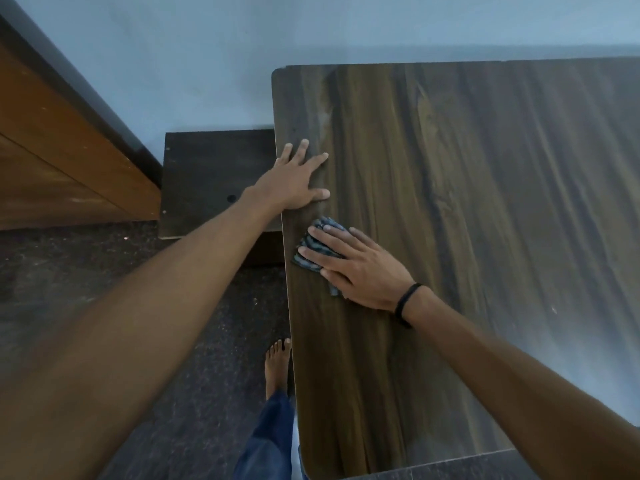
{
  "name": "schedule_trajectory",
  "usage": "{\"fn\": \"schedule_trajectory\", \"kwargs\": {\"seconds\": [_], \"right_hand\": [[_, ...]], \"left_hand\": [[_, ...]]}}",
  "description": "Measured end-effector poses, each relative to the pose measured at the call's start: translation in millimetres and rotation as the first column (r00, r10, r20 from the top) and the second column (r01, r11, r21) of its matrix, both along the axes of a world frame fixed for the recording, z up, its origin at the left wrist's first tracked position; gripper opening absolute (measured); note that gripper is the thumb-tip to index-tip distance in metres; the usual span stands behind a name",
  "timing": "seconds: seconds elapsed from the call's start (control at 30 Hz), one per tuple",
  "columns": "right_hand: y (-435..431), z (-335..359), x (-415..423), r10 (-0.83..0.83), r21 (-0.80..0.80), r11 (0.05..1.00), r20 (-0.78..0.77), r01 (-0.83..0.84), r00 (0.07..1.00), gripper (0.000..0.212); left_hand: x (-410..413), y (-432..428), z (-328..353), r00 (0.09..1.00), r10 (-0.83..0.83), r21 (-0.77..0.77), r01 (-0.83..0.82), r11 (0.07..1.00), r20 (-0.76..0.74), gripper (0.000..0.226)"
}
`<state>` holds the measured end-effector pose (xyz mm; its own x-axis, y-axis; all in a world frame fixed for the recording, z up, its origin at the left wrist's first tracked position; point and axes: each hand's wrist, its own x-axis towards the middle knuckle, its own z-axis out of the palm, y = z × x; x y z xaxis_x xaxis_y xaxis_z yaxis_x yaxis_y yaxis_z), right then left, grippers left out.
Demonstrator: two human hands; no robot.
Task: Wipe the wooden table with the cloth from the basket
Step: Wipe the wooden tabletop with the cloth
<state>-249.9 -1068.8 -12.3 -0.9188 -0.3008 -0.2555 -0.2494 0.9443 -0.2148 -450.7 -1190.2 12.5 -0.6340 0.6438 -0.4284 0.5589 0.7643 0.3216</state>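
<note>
Cloth [317,247] blue-grey striped; table [467,202] dk brown woodgrain; wall [173,46] lt blue.

Dim, bluish light glares off the table [519,202] (edges bend, soft focus).

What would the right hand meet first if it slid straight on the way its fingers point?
Probably the heel of the left hand, which lies flat at the edge of the table just ahead of the right hand and its cloth. It might instead slip past it and off that edge.

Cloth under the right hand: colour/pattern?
Blue-grey with darker stripes or folds, seen in the head view; the cloth lies mostly under the right hand.
</note>
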Motion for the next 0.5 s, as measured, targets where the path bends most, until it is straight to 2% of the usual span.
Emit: {"fn": "schedule_trajectory", "kwargs": {"seconds": [0.03,0.13,0.17,0.27,0.33,0.37,0.43,0.47,0.5], "right_hand": [[6.5,-0.2,-5.6,-0.023,0.014,1.0,-0.014,0.023,1.0,0.054],[2.8,2.3,-14.4,-0.305,-0.022,0.952,-0.063,0.304,0.95,0.053],[-0.6,2.6,-11.7,-0.333,-0.038,0.943,-0.058,0.332,0.941,0.054],[1.9,2.6,-4.8,-0.26,-0.031,0.965,-0.008,0.26,0.966,0.054],[9.8,7.6,-12.7,-0.241,-0.175,0.954,0.039,0.244,0.97,0.05],[13.6,11.3,-16.8,-0.265,-0.332,0.901,0.084,0.278,0.961,0.047],[30.7,19.0,-20.5,-0.416,-0.636,0.655,0.149,0.409,0.897,0.041],[45.9,19.3,-21.2,-0.524,-0.686,0.569,0.122,0.453,0.843,0.04],[64.5,17.3,-22.8,-0.619,-0.65,0.579,0.043,0.493,0.784,0.038]], "left_hand": [[-1.2,-0.8,0.0,1.0,0.009,0.01,-0.009,1.0,-0.017,0.077],[1.0,-3.2,-1.5,0.999,0.028,0.039,-0.027,0.999,-0.018,0.071],[3.7,-4.6,-1.3,0.999,0.042,0.054,-0.042,0.998,0.001,0.07],[26.8,-18.1,9.7,0.99,0.125,0.148,-0.134,0.98,0.068,0.07],[56.4,-27.7,19.4,0.979,0.19,0.199,-0.2,0.959,0.069,0.069],[76.4,-30.3,23.4,0.972,0.226,0.216,-0.233,0.948,0.057,0.069],[121.3,-25.9,31.0,0.974,0.224,0.261,-0.227,0.938,0.043,0.07],[141.2,-19.3,32.0,0.983,0.179,0.264,-0.186,0.947,0.048,0.072],[155.9,-10.8,30.1,0.99,0.134,0.25,-0.141,0.958,0.045,0.073]]}}
